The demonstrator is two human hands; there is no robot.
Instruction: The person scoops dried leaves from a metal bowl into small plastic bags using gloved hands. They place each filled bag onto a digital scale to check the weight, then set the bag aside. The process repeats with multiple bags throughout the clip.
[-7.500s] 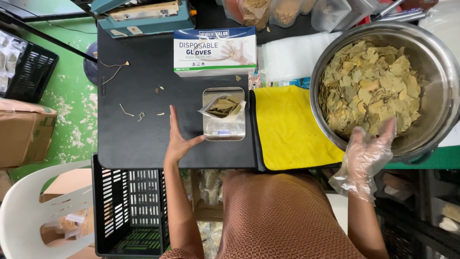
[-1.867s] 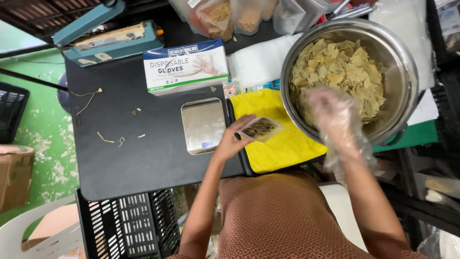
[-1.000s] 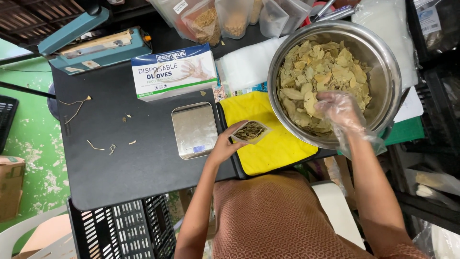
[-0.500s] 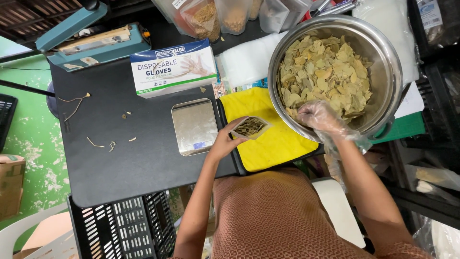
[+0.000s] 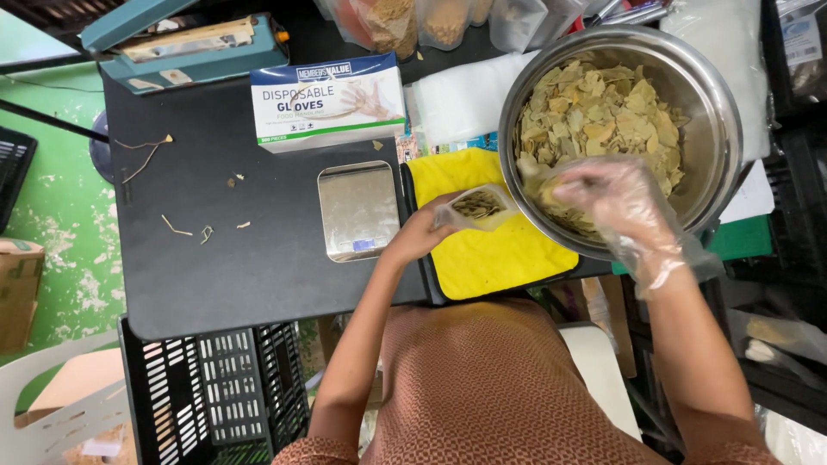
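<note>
My left hand holds a small clear bag of dried leaves open over the yellow cloth, right beside the bowl's rim. My right hand, in a loose clear plastic glove, is closed on a pinch of dried leaves at the near side of the large steel bowl. The bowl is full of pale dried leaves. A small steel kitchen scale sits bare on the black table, left of the cloth.
A box of disposable gloves lies behind the scale, a teal heat sealer at the back left. Filled clear bags line the back edge. Stray stems dot the table. A black crate stands below.
The bag left the scale and now hangs over the yellow cloth in my left hand. My right hand dipped into the bowl and has drawn back toward the bag with leaves.
</note>
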